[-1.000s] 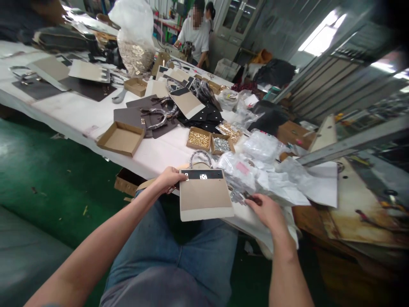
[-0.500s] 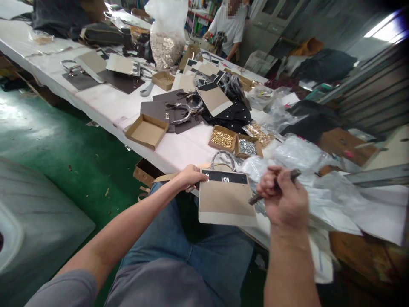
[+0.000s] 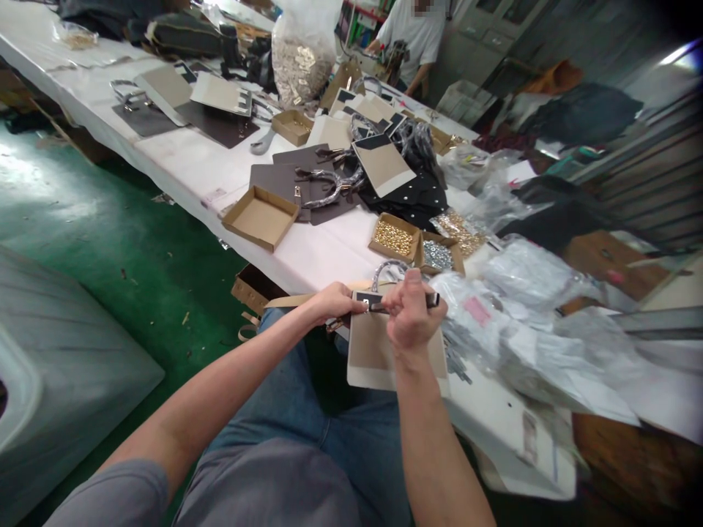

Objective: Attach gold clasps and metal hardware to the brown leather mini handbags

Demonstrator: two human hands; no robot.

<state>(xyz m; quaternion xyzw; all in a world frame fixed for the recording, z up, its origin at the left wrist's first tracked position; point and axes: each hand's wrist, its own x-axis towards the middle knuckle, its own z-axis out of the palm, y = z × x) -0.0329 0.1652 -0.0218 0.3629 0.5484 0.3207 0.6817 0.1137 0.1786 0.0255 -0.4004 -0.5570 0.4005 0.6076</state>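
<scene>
My left hand (image 3: 336, 301) pinches the upper left corner of a beige handbag panel (image 3: 370, 359), closed on its edge. The panel has a dark strip (image 3: 361, 296) with a small metal fitting along its top, and a wrapped handle (image 3: 387, 269) arches behind it. My right hand (image 3: 411, 313) is closed in a fist around a short, dark, rod-shaped metal tool (image 3: 433, 300). The tool's tip is at the dark strip, close beside my left fingertips; whether it touches the fitting I cannot tell. My right hand hides the right part of the strip.
Small boxes of gold rivets (image 3: 394, 238) and silver rivets (image 3: 437, 255) stand beyond the panel. An open cardboard tray (image 3: 261, 218) lies left of them. Plastic bags (image 3: 510, 322) cover the right side. More bag panels (image 3: 384, 165) are piled behind. A person (image 3: 411, 36) stands at the far side.
My right hand has moved left with the tool, from beside the panel's right edge to over its dark strip. My left hand keeps its hold on the corner. The view has shifted slightly.
</scene>
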